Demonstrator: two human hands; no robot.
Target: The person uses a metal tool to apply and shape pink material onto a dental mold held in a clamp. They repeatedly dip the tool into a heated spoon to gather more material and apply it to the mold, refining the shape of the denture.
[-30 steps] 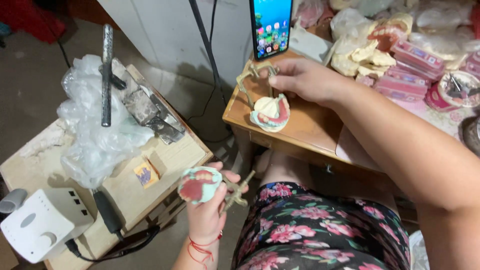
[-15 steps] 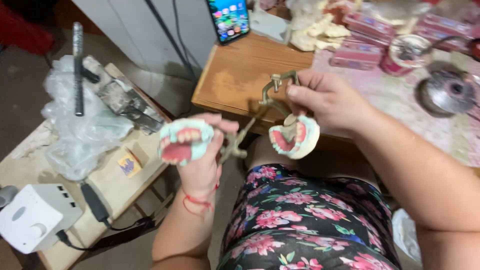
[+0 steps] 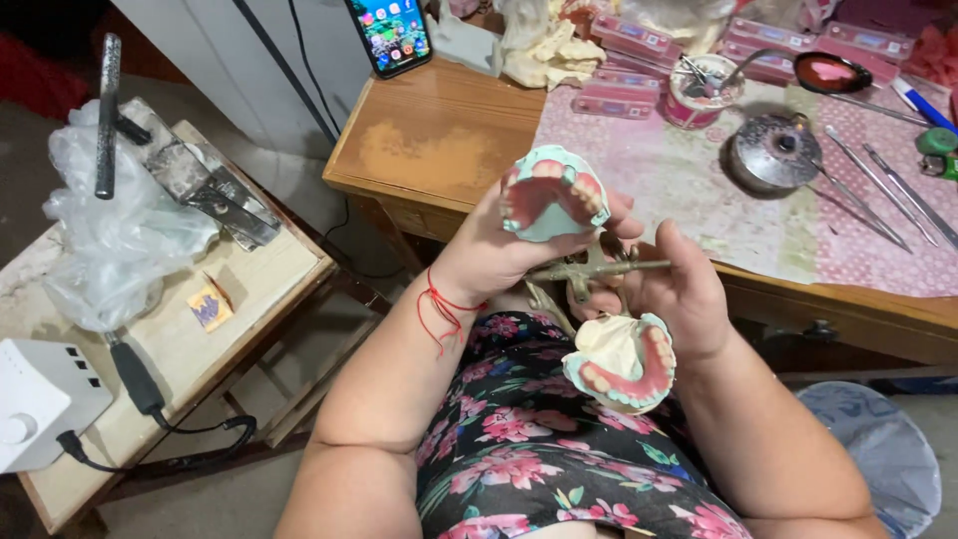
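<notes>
Holding a hinged brass articulator open above the lap, the left hand grasps the upper denture cast, teeth facing up, while the right hand grips the frame from which the lower cast hangs. The step appears to be inspection of the tooth set-up; the next move likely calls for closing the hinge squarely, near the wooden counter.

Bare wooden desk corner lies open; metal tools crowd the right side.
</notes>
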